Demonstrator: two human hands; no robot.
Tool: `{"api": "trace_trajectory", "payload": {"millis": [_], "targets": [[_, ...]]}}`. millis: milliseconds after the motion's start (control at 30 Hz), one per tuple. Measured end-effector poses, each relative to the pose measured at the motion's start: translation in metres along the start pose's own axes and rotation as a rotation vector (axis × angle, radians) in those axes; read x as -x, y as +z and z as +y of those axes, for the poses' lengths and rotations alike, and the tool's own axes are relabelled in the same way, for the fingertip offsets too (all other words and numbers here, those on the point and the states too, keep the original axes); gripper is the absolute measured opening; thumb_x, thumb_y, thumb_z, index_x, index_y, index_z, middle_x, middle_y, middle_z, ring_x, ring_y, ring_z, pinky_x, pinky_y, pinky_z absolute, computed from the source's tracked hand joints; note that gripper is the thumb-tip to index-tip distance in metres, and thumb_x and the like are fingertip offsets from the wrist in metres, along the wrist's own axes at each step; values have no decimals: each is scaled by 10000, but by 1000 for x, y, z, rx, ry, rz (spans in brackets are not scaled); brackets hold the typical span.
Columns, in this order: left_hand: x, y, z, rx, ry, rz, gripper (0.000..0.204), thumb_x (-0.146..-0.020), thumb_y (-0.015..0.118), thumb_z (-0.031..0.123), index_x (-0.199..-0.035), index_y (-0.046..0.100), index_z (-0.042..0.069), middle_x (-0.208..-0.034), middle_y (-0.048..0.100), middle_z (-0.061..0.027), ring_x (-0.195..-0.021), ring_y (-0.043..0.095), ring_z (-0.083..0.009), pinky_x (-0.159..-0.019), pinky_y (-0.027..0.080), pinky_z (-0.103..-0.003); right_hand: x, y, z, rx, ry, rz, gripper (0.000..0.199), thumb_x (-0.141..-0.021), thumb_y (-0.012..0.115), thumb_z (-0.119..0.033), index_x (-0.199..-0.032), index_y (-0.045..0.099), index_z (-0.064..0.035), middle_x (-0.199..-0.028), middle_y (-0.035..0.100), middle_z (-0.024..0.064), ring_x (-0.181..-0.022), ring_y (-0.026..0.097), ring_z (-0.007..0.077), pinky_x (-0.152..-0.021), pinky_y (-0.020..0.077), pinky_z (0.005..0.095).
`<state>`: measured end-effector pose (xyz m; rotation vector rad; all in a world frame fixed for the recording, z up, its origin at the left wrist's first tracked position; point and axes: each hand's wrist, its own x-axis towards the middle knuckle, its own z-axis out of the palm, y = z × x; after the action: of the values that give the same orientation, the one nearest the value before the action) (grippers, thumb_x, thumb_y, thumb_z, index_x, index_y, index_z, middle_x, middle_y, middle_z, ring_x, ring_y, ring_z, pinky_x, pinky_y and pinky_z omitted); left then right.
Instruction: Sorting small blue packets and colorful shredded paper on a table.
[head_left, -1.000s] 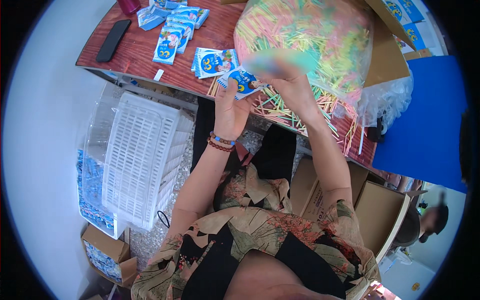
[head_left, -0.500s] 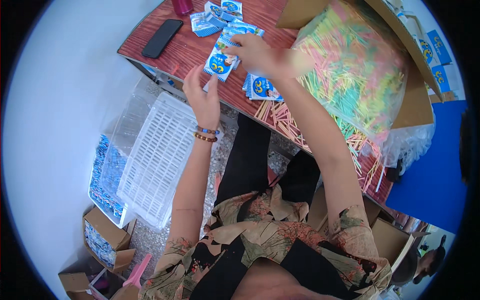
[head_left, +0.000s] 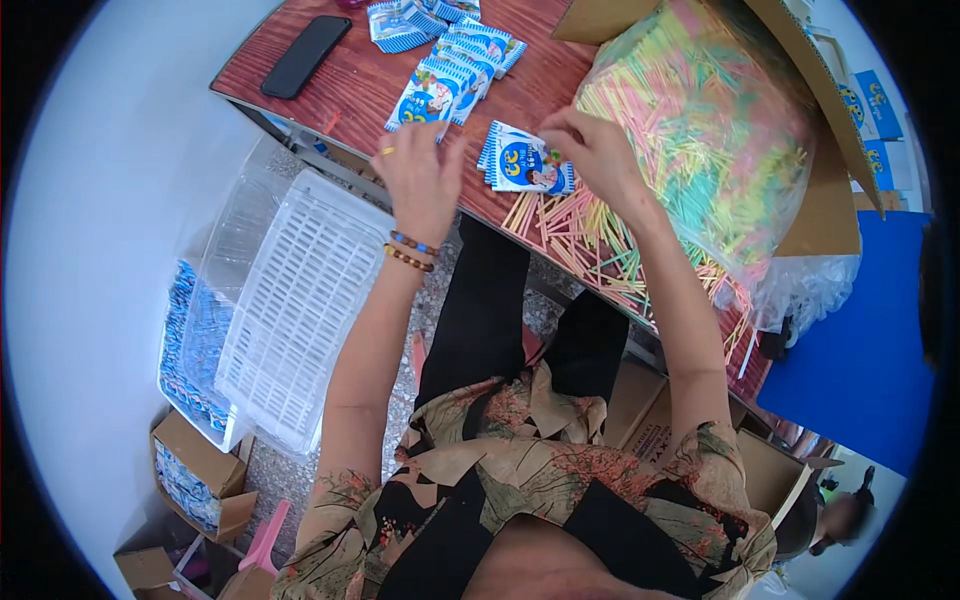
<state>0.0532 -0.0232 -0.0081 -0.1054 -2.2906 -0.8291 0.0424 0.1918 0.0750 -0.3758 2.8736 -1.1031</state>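
Note:
My left hand (head_left: 420,180) is open over the table's front edge, with its fingertips at the lower edge of a small blue-and-white packet (head_left: 428,95). That packet lies at the near end of an overlapping row of similar packets (head_left: 485,45). To the right, the fingers of my right hand (head_left: 597,155) are pinched at the right edge of another blue-and-white packet (head_left: 522,160), which lies on a short stack. Thin pink, yellow and green paper-like sticks (head_left: 570,235) are scattered just below that stack.
A big clear bag of coloured sticks (head_left: 700,140) rests in an open cardboard box (head_left: 820,220) at right. A black phone (head_left: 305,57) lies at the table's far left. Below left are a white slotted basket (head_left: 300,290), a bin of packets (head_left: 190,350) and a carton (head_left: 230,480).
My right hand has left the packet row and moved right and down to the short stack. My left hand has shifted slightly right. The view has moved a little.

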Motion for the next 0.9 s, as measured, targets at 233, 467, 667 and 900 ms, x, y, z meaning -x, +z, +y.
{"api": "trace_trajectory", "payload": {"millis": [233,467,667,900], "targets": [[8,21,36,-117,-61,-271,382,-718,770,390,-894,618,87,-935,602,-57,-963,524,-281,-770,324,-452,63,20,32,-87,56,119,203,-875,630,-138,-1034,646,-12,-801,657,87,-698,596,154,-653,471,289],[-9,21,36,-261,208,-223,263,-806,687,323,-763,646,67,-754,625,-54,-754,583,-245,-693,316,-388,59,21,45,11,2,155,215,-873,616,-158,-1043,645,-31,-901,665,131,-785,636,268,-714,490,353],[-19,17,34,-119,317,-37,200,-845,666,260,-783,693,71,-688,606,-59,-656,571,-192,-671,370,-358,61,23,43,34,12,170,212,-869,604,-169,-1031,652,-41,-958,660,134,-854,632,299,-764,487,379],[-1,-24,70,805,-308,-300,205,-924,620,148,-781,662,6,-668,529,49,-615,407,-20,-541,338,-205,78,7,31,-597,95,193,200,-916,598,-171,-1023,653,-12,-881,647,37,-785,606,110,-677,482,267]]}}
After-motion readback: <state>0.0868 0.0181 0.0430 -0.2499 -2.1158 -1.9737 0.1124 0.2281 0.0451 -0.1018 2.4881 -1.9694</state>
